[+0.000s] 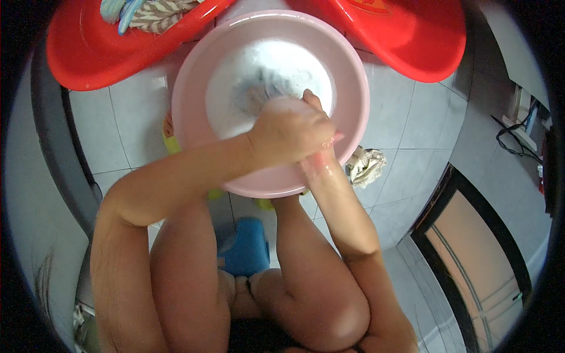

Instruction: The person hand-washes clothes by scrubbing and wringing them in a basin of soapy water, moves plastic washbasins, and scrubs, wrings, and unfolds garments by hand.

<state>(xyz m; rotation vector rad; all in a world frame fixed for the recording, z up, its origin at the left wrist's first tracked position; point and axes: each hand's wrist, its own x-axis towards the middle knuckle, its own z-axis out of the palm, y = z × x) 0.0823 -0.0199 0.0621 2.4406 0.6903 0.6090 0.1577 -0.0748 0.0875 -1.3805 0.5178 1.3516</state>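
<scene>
Plainly, the round, pale-pink basin (359, 97) holds white suds (288, 56).

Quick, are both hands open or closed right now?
Left hand: blurred, across the right wrist; can't tell if it's closed.
Right hand: mostly hidden by the left; can't tell.

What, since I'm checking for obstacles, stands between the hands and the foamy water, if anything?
Nothing visible does: the left hand, blurred, overlaps the right hand over the pink basin, and no object shows between them and the foamy water.
</scene>
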